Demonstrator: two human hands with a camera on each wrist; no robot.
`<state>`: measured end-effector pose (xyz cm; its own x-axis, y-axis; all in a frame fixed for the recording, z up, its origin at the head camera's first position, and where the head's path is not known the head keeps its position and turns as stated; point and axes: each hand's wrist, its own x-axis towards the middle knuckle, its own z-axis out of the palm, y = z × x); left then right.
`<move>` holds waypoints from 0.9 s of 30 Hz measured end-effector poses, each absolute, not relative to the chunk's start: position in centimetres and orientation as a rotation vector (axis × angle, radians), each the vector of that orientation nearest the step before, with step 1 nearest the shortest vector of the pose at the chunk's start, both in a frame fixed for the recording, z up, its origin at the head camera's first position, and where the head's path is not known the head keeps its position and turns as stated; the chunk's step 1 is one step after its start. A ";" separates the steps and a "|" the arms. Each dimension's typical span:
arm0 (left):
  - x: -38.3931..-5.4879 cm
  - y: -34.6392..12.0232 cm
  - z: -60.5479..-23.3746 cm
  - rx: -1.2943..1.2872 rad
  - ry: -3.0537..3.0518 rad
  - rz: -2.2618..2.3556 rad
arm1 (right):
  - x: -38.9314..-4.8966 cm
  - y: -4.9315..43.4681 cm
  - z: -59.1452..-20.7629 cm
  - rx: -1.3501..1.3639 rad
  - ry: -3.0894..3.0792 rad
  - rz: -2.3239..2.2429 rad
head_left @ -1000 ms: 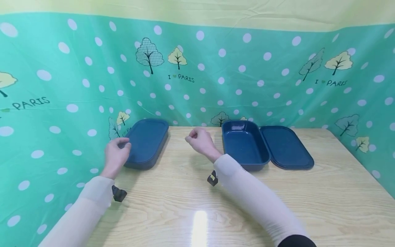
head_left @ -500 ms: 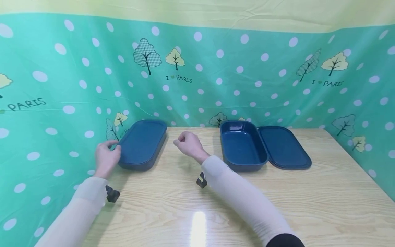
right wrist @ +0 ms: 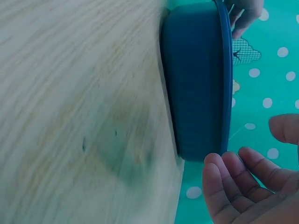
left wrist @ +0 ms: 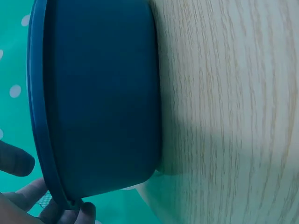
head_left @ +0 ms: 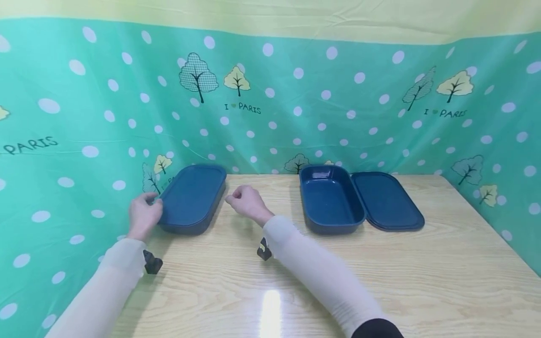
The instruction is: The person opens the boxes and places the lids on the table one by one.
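Note:
A dark blue lidded box (head_left: 192,199) stands on the table at the left in the head view. At its left edge is my left hand (head_left: 144,216). In the left wrist view the left fingertips (left wrist: 87,213) are right at the rim of the lid (left wrist: 39,107), and the thumb (left wrist: 17,159) is apart above it. My right hand (head_left: 249,203) is over the table just right of that box and holds nothing. Its fingers are loosely curved, with the thumb (right wrist: 284,128) apart from them in the right wrist view.
An uncovered dark blue box (head_left: 331,197) stands right of centre, with nothing in it. Beside it a matching lid (head_left: 389,202) lies flat on the wooden table (head_left: 422,281). A green dotted curtain (head_left: 270,103) hangs behind the table and along both sides.
The right hand has moved left, from near the uncovered box towards the lidded one. The left hand has shifted outward from over the lid to its left edge. Both boxes stay put.

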<state>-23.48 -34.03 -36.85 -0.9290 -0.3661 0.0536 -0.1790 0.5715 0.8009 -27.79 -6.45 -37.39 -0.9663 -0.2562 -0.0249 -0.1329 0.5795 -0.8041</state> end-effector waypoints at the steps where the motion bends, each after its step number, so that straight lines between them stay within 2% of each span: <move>1: -23.5 -34.1 -36.9 0.466 -2.588 -1.296 | -27.7 -6.7 -37.4 -0.324 2.656 -1.347; 27: -24.1 -34.8 -38.2 0.604 -2.591 -1.443 | -26.8 -11.5 -39.3 -0.257 2.572 -1.429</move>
<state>-24.08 -34.83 -38.22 -0.9139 -0.3956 -0.0913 -0.2860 0.4674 0.8365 -26.75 -11.53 -39.29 -0.9673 -0.2407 -0.0796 -0.0596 0.5210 -0.8515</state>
